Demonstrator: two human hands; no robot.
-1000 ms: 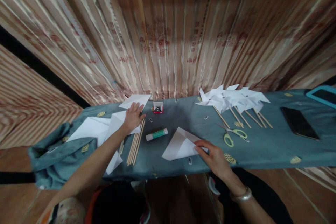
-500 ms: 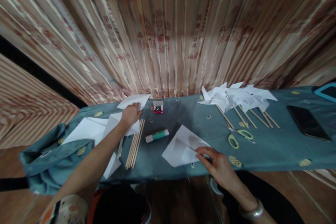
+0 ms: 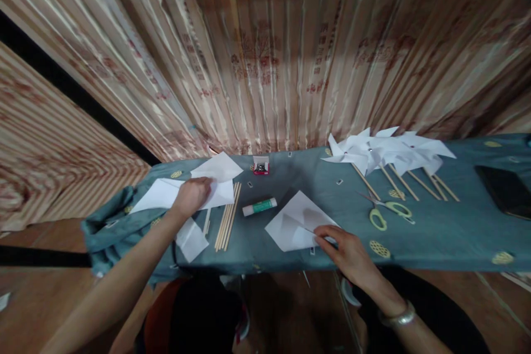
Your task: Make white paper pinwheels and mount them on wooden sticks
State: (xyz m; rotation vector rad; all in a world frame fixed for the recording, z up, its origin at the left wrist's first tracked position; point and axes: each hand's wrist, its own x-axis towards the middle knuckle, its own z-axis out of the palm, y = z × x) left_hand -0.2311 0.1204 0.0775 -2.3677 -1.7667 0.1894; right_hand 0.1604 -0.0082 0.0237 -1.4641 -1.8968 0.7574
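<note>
My left hand [image 3: 194,194] has its fingers curled in at the edge of white paper sheets [image 3: 222,194] on the left part of the table. A pale paper piece [image 3: 192,240] lies below that wrist. In my right hand [image 3: 343,246], thumb and forefinger pinch the right side of a square of white paper [image 3: 290,224] with crease lines. A thin dark line shows by these fingertips, too small to name. Between the hands lie a glue stick [image 3: 259,207] and several wooden sticks [image 3: 228,218]. A small red box [image 3: 261,166] of shiny pins stands open behind them.
Several white paper pinwheels [image 3: 390,149] on sticks lie at the back right. Green-handled scissors [image 3: 385,211] rest before them, and a black phone [image 3: 504,191] is farther right. A pleated curtain [image 3: 265,66] hangs behind the teal tablecloth [image 3: 448,232].
My left hand has moved left and nearer to me over the paper sheets. My right hand keeps its pinch on the paper square. The whole view has shifted slightly.
</note>
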